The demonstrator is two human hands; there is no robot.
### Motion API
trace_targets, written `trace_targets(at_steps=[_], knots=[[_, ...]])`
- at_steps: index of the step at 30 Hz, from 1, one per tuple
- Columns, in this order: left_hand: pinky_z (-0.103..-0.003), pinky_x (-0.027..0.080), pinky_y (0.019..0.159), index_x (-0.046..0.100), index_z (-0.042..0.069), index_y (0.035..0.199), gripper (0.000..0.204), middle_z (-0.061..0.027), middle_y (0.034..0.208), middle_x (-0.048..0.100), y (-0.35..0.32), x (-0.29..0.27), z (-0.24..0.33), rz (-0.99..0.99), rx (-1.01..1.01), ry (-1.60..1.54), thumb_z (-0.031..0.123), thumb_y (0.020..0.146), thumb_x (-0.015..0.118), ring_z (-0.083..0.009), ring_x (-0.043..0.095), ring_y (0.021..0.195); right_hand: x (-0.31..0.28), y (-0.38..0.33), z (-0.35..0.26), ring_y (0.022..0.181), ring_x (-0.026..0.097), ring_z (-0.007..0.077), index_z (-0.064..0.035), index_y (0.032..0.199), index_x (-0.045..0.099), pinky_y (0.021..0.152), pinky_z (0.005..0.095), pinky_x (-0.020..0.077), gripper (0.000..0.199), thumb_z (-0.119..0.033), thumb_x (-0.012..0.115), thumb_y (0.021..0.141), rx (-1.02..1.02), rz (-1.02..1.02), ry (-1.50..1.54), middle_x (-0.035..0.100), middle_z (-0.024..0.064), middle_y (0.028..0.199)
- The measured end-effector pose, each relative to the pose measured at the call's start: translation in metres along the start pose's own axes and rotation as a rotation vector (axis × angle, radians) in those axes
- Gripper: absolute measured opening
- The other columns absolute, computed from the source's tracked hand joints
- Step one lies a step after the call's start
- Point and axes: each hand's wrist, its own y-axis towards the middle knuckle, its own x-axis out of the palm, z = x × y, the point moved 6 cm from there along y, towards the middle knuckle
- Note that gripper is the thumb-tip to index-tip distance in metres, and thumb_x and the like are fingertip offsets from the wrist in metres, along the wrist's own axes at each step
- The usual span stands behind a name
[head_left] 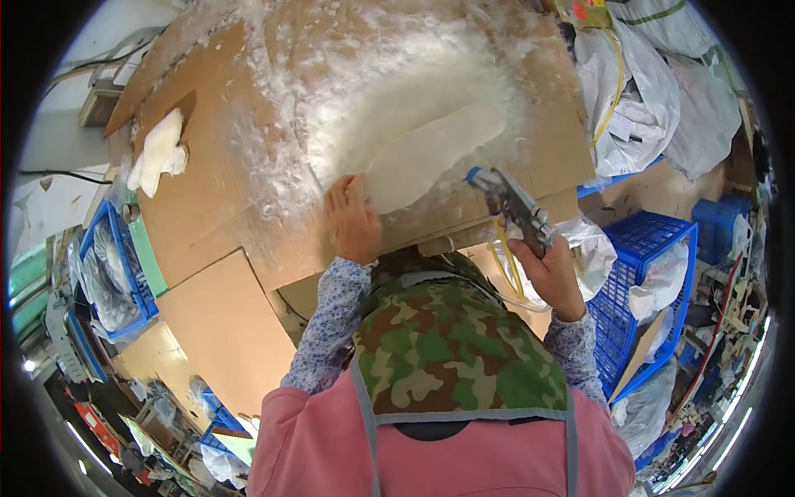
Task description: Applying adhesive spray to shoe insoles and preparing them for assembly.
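Cardboard-covered workbench [215, 240], blue crates [642, 273] and white sacks [638, 99] crowd the workshop.

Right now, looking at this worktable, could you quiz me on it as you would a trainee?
1. True or false: the right hand holds the air gun.
2. What does the left hand press down? A) blue crate B) white fluffy piece C) yellow hose
3. Fill in: the white fluffy piece lies on a table covered with brown ____.

Key: 1 true; 2 B; 3 cardboard.
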Motion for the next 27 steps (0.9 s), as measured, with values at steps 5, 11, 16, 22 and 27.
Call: trace_targets(at_steps=[5, 11, 16, 22, 27], knots=[[-0.045, 0.037, 0.095, 0.047, 0.001, 0.125, 0.048, -0.0205, 0.119, 0.046, -0.005, 0.01, -0.01, 0.025, -0.111, -0.086, 0.0, 0.077, 0.051, -0.0377, 0.045, 0.109, 0.008, -0.004, -0.01, 0.074, 0.059, 0.022, 0.0014, 0.108, 0.059, 0.07, 0.0322, 0.0467, 0.024, -0.011, 0.063, 0.088, 0.017, -0.042, -0.021, 0.065, 0.0138, 0.085], [-0.033, 0.044, 0.087, 0.046, 0.0, 0.126, 0.044, -0.0148, 0.113, 0.052, -0.014, 0.028, -0.055, -0.026, -0.432, -0.674, -0.006, 0.082, 0.045, -0.0237, 0.053, 0.101, 0.0, 0.002, -0.003, 0.074, 0.06, 0.0161, 0.0037, 0.107, 0.061, 0.067, 0.0308, 0.0471, 0.024, -0.014, 0.063, 0.09, 0.045, 0.193, -0.003, 0.068, 0.0139, 0.085], [-0.03, 0.045, 0.088, 0.045, -0.001, 0.126, 0.043, -0.0125, 0.111, 0.055, -0.018, 0.04, -0.062, 0.002, -0.56, -1.095, -0.007, 0.083, 0.045, -0.0197, 0.055, 0.099, 0.028, -0.003, -0.024, 0.078, 0.062, 0.0257, 0.0024, 0.111, 0.057, 0.073, 0.0338, 0.0486, 0.028, -0.013, 0.064, 0.088, -0.012, -0.092, -0.074, 0.064, 0.0172, 0.088], [-0.032, 0.046, 0.089, 0.053, 0.001, 0.12, 0.041, -0.0124, 0.114, 0.056, -0.015, 0.031, -0.06, -0.038, -0.525, -0.956, -0.007, 0.081, 0.044, -0.0232, 0.055, 0.101, 0.033, 0.001, -0.029, 0.082, 0.063, 0.0335, 0.0016, 0.117, 0.053, 0.074, 0.0365, 0.0497, 0.034, -0.013, 0.064, 0.089, 0.114, -0.141, -0.146, 0.064, 0.0201, 0.094], [-0.042, 0.042, 0.093, 0.061, 0.003, 0.111, 0.042, -0.0143, 0.114, 0.057, 0.007, -0.008, -0.001, 0.053, -0.002, -0.219, -0.006, 0.072, 0.047, -0.0348, 0.05, 0.106, -0.014, 0.007, -0.001, 0.086, 0.062, 0.017, 0.0014, 0.115, 0.059, 0.074, 0.0309, 0.0482, 0.028, -0.013, 0.061, 0.091, 0.031, 0.239, 0.017, 0.069, 0.0124, 0.095]])
